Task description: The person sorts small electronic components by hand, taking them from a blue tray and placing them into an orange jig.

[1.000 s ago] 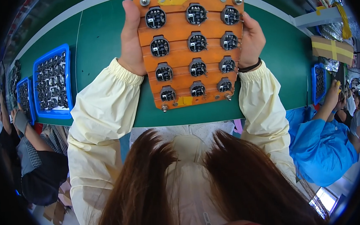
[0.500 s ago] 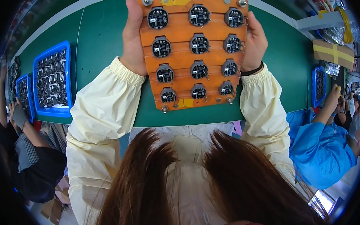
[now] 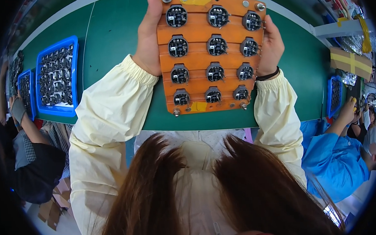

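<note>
An orange fixture board (image 3: 196,30) is held up between my hands, over the front of the green table. Rows of round grey housings with small black circuit boards (image 3: 215,72) sit in it, some with thin pins sticking out to the side. Metal studs stand at its corners, and yellow tape marks its top and bottom edges. My left hand (image 3: 149,41) grips the board's left edge, thumb up along the side. On the right edge, my right hand (image 3: 272,46) is closed round the board, its fingers partly hidden behind it.
On the green table (image 3: 113,41), a blue tray (image 3: 76,76) of round parts stands at left, beside a smaller blue tray (image 3: 31,93). Another blue tray (image 3: 335,95) is at right, near a taped cardboard box (image 3: 351,64). Co-workers sit close on both sides.
Both my hands have shifted slightly to the right with the orange board, which stays raised and gripped at both edges.
</note>
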The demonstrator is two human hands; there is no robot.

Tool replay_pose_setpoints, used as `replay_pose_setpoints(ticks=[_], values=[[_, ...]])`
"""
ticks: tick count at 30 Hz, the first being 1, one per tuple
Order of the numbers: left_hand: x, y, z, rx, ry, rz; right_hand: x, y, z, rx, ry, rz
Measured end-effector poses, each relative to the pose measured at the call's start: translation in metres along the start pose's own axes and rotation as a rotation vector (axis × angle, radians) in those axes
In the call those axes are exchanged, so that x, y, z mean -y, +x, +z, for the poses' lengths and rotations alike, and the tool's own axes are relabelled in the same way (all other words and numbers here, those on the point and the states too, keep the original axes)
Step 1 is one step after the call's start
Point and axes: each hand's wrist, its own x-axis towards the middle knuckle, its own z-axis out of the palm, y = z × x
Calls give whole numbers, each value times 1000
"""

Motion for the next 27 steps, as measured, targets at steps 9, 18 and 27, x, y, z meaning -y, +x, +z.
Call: replay_pose_setpoints(ticks=[9, 18, 27], values=[[-1, -1, -5, 258, -306, -44, -4, -1, -1, -26, -67, -93], [-1, 0, 3, 18, 68, 11, 0, 2, -2, 7, 12, -23], [0, -1, 1, 52, 29, -18, 1, -1, -4, -11, 14, 2]])
